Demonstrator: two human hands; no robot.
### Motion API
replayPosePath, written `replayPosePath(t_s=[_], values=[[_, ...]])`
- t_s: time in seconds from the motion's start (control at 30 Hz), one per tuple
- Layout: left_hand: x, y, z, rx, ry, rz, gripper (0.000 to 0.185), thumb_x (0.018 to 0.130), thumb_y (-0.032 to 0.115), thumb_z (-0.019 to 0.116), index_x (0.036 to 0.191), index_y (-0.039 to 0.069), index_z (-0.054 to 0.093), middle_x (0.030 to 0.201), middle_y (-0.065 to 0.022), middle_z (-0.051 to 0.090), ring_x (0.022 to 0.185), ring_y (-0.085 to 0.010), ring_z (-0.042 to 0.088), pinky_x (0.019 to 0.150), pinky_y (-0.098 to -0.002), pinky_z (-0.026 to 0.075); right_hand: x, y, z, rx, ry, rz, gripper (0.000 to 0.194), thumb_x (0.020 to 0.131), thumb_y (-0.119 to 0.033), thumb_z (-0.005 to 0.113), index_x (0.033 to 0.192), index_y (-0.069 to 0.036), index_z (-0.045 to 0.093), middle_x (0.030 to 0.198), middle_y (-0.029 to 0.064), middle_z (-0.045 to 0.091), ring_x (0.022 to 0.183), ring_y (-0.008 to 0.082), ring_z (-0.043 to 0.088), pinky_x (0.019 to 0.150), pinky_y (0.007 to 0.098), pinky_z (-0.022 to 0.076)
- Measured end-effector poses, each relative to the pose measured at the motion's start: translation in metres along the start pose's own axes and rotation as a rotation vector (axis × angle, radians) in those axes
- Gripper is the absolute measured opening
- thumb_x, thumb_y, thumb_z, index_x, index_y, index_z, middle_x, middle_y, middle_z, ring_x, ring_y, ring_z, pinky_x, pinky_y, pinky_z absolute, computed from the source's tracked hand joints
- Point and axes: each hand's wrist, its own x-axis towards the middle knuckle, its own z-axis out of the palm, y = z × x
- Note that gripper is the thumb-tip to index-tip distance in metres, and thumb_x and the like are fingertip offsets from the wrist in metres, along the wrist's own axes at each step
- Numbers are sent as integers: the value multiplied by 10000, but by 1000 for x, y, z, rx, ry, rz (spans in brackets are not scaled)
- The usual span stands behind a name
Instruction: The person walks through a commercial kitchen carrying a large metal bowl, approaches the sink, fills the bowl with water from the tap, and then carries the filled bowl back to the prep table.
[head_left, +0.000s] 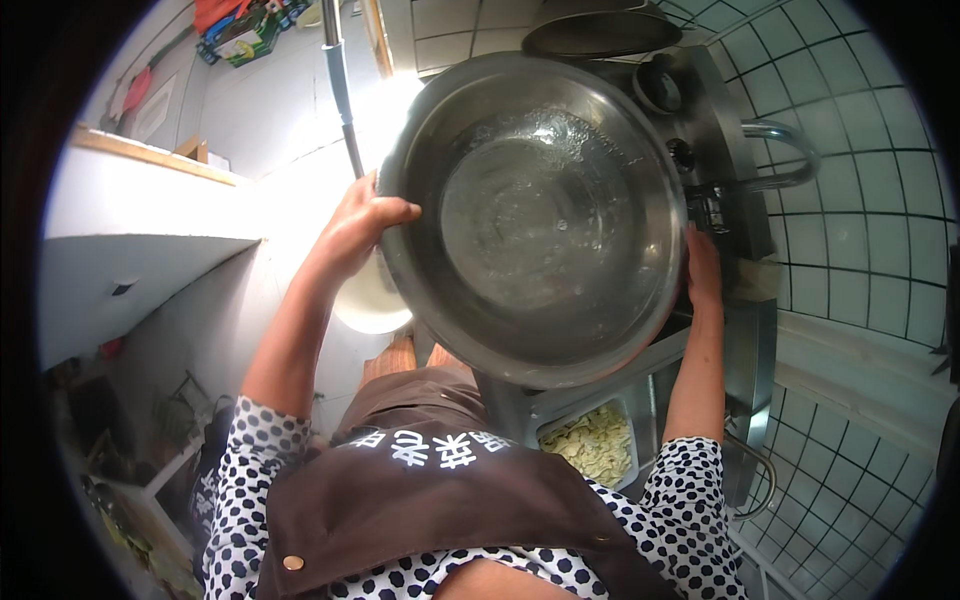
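Observation:
A large round stainless steel basin (525, 225) is held up in front of me, its inside wet, with what looks like shallow water in the bottom. My left hand (367, 221) grips its left rim, the thumb over the edge. On the right side, my right hand (703, 262) supports the outer wall; most of its fingers are hidden. Below the basin, a rectangular tub of chopped pale green vegetable (592, 446) sits by the sink unit.
A steel counter (750, 330) with curved faucet pipes (795, 161) runs along the tiled wall at right. A dark pan (600, 34) and a small bowl (658, 84) are beyond the basin. A metal pole (339, 82) stands at left, near a pale round container (371, 304).

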Motion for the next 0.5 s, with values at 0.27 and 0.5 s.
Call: replayPosePath(t_s=[0.27,0.5], values=[[1,-1,-3,46,59,-77,376,732,127,622,1038,-83,563,800,-85,601,659,-134,586,584,-243,479,-13,-12,18,382,-89,174,305,865,-280,645,1001,-8,631,927,71,620,828,170,581,730,349,483],[14,2,-8,2,49,-31,303,731,113,643,949,-93,594,775,-108,617,666,-149,611,583,-256,499,-33,-33,12,396,-21,142,313,841,-223,667,1052,3,616,947,89,632,806,200,620,713,350,510]])
